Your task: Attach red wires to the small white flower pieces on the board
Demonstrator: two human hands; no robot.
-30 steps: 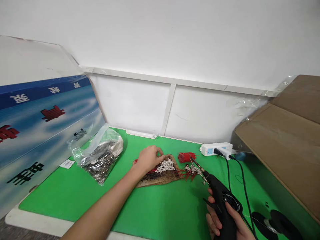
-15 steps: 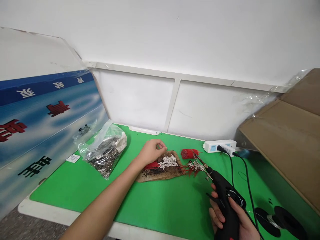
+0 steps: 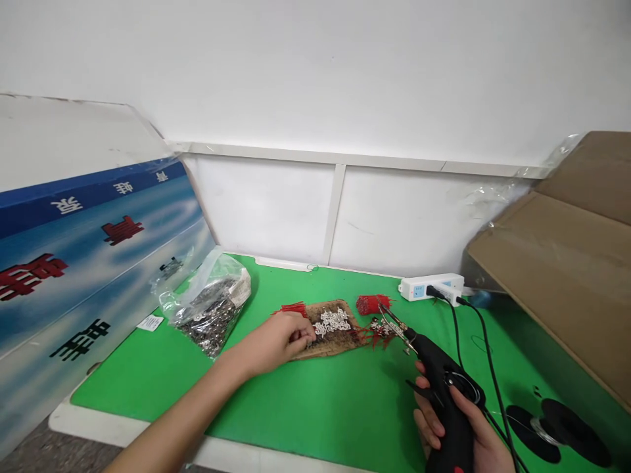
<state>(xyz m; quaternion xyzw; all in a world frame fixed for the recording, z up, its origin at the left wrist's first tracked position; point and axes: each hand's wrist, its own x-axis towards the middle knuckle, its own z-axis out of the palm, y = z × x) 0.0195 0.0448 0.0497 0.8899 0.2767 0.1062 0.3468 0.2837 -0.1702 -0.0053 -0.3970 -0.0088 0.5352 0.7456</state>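
My left hand hovers over or rests on the left part of a scorched brown board, thumb and fingers pinched together. Anything in that pinch is too small to make out. Just right of the fingertips, small silvery metal pieces lie in a cluster. Red wires lie behind the hand, partly covered by it. My right hand is wrapped round a black soldering gun with a trigger. Its tip points up-left, by a bundle of red wires and a pile of metal pieces with red wires.
A clear bag of metal parts stands at the left of the green tabletop. Behind the gun is a white power strip with two black plugs. A solder spool lies at right, below a cardboard carton.
My left hand has come from the board's far edge down toward its near left part, uncovering red wires behind. The soldering gun stays in my right hand, nearly still. The view has shifted slightly.
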